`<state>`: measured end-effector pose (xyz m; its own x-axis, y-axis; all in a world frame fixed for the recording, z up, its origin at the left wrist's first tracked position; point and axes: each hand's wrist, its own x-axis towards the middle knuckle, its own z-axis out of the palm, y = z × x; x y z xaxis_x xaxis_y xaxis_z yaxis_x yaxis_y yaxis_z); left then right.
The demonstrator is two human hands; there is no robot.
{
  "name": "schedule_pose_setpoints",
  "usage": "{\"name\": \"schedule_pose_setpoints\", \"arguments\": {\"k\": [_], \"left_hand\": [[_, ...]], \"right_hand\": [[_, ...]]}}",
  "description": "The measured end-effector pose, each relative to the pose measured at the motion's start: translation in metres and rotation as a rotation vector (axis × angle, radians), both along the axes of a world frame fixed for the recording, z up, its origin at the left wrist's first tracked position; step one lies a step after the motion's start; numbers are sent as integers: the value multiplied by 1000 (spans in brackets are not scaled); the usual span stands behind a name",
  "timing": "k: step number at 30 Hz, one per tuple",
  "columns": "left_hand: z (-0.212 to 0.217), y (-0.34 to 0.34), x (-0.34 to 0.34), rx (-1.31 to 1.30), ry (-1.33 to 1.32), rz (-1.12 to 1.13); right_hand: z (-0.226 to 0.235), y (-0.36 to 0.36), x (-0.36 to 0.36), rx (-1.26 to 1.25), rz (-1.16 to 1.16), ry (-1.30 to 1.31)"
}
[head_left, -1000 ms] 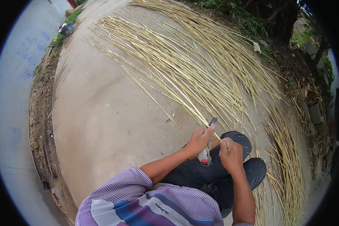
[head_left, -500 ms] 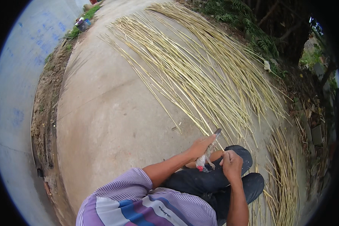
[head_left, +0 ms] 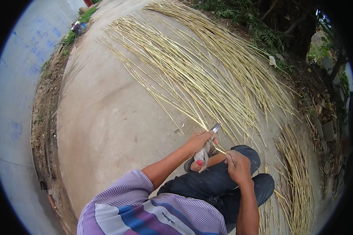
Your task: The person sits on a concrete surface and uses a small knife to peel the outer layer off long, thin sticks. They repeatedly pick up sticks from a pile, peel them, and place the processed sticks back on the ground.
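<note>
A thin pale-yellow stalk (head_left: 220,150) runs from the ground up to my hands. My right hand (head_left: 238,165) is closed around its near end, beside my bent knee. Just left of it, my left hand (head_left: 200,141) grips a knife (head_left: 215,127). Its short metal blade sticks out beyond the fingers, close against the stalk. Greyish cloth or plastic wrapping (head_left: 201,157) with a red spot hangs below the left hand. The hand and wrapping hide the knife's handle. Whether the left fingers also press on the stalk, I cannot tell.
Long stalks (head_left: 184,64) lie spread in two broad bands over the concrete ground (head_left: 106,129). Another pile of stalks (head_left: 296,184) is at the right. A bluish wall (head_left: 19,86) with a dirt strip runs along the left; shrubs (head_left: 259,27) border the right.
My left hand and the knife have shifted left and slightly nearer, and the blade now catches the light. My right hand has moved only slightly, still holding the stalk.
</note>
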<state>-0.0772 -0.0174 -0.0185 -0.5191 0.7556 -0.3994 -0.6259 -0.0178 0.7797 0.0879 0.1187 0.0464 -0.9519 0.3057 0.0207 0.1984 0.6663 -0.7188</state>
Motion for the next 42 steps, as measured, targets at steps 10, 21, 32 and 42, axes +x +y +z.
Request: {"name": "schedule_pose_setpoints", "arguments": {"k": [10,21,32,42], "left_hand": [[-2,-5,-51,-229,-1,-18],[-47,43,-196,-535,406,99],[-176,-23,-88,-762,915,-833],[-209,-114,-32,-521,569,-849]], "right_hand": [[74,-8,-3,-383,235,-11],[-38,95,249,-291,-1000,156],[-226,-21,392,-454,-1336,-93],[-315,-52,427,-802,-1671,30]]}}
